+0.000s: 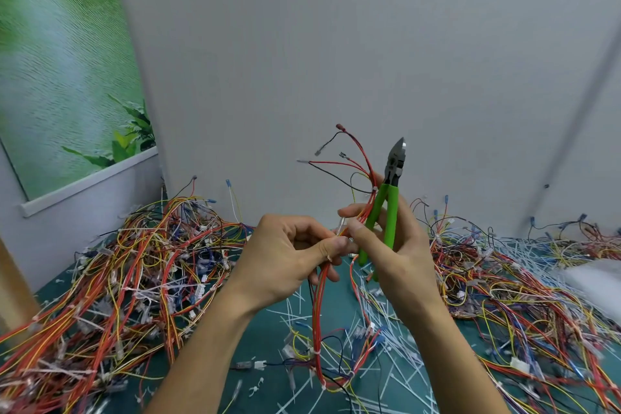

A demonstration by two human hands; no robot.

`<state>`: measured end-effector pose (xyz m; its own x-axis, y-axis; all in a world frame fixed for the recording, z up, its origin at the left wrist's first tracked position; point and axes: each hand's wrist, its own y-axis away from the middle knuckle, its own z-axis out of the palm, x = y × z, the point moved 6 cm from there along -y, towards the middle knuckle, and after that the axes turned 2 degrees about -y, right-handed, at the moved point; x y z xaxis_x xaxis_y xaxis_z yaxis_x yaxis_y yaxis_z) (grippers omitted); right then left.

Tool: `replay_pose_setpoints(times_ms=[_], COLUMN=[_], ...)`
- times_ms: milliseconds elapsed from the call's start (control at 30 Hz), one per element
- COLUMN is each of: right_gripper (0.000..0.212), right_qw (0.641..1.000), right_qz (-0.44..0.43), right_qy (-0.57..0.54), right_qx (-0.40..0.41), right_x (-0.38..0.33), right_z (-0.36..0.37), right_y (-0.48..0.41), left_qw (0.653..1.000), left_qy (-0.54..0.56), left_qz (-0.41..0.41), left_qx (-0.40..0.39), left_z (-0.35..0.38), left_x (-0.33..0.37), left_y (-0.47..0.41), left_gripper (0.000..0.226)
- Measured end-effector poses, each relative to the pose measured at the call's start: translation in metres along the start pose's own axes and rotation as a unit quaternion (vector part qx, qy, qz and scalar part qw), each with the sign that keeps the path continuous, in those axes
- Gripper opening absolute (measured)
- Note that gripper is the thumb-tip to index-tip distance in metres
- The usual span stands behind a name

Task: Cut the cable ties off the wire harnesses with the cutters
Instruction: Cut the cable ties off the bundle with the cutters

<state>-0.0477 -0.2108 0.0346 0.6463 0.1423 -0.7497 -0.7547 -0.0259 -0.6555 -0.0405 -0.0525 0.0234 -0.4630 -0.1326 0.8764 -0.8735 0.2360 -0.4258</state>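
1. Underneath, teal table top point(268, 339) runs back to grey wall point(336, 44); green plant poster point(50, 60) hangs at far left.
2. Loose wires lie in left pile point(134, 279) and right pile point(504, 296); cut white ties point(396, 346) litter table centre.
3. Left hand point(289, 255): fingers curled, thumb + forefinger pinch wire harness point(317, 312) at a white cable tie point(341, 228).
4. Right hand point(400, 255): fingers wrapped round green handles of cutters point(389, 198), tip up, blades together; thumb + forefinger also on harness.
5. Harness is held above table btwn both hands, lower loop hanging to the surface.
6. White object point(598, 279) at right edge is blurred, not identifiable; forearms cut off at bottom.
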Motion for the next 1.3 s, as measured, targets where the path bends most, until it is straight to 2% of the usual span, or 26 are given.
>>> replay_pose_setpoints(times_ms=[67, 133, 267, 400, 733, 867, 967, 1033, 1167, 1300], right_gripper=[0.041, 0.052, 0.055, 0.055, 0.044, 0.046, 0.054, 0.056, 0.037, 0.041], right_qw=[1.000, 0.998, 0.998, 0.998, 0.986, 0.977, 0.964, 0.965, 0.974, 0.975], right_qz=[0.029, 0.055, 0.052, 0.055, 0.124, 0.191, 0.229, 0.215, 0.174, 0.159], right_qy=[-0.002, -0.014, -0.028, -0.027, -0.081, -0.079, -0.135, -0.149, -0.124, -0.144], right_qx=[0.007, 0.008, 0.004, -0.007, 0.077, 0.055, 0.010, 0.008, 0.069, 0.066], right_x=[0.006, 0.012, 0.014, 0.016, 0.029, 0.040, 0.046, 0.045, 0.044, 0.040], right_z=[-0.006, -0.009, -0.012, -0.010, -0.024, -0.022, -0.003, 0.009, 0.006, 0.002], right_y=[-0.001, -0.002, -0.002, -0.001, -0.006, -0.006, 0.001, 0.004, 0.004, 0.002], left_qw=[1.000, 0.999, 0.989, 0.980, 0.992, 0.995, 0.991, 0.993, 0.998, 0.998], left_qy=[0.005, 0.011, 0.052, 0.041, 0.038, 0.022, -0.018, -0.014, 0.018, 0.064], left_qz=[-0.003, -0.010, -0.069, -0.105, -0.083, -0.091, -0.082, -0.070, -0.043, -0.025], left_qx=[-0.007, -0.038, -0.117, -0.163, -0.089, 0.028, 0.101, 0.091, 0.047, 0.015], left_z=[-0.001, 0.001, 0.004, 0.007, 0.002, -0.008, -0.010, -0.003, 0.006, 0.014], left_x=[-0.002, -0.003, -0.009, -0.015, -0.014, -0.023, -0.029, -0.029, -0.024, -0.019], left_y=[-0.001, -0.001, 0.002, 0.005, -0.001, -0.009, -0.012, -0.012, -0.011, -0.010], left_gripper=[0.011, 0.012, 0.022, 0.018, 0.012, 0.014, 0.014, 0.017, 0.035, 0.034])
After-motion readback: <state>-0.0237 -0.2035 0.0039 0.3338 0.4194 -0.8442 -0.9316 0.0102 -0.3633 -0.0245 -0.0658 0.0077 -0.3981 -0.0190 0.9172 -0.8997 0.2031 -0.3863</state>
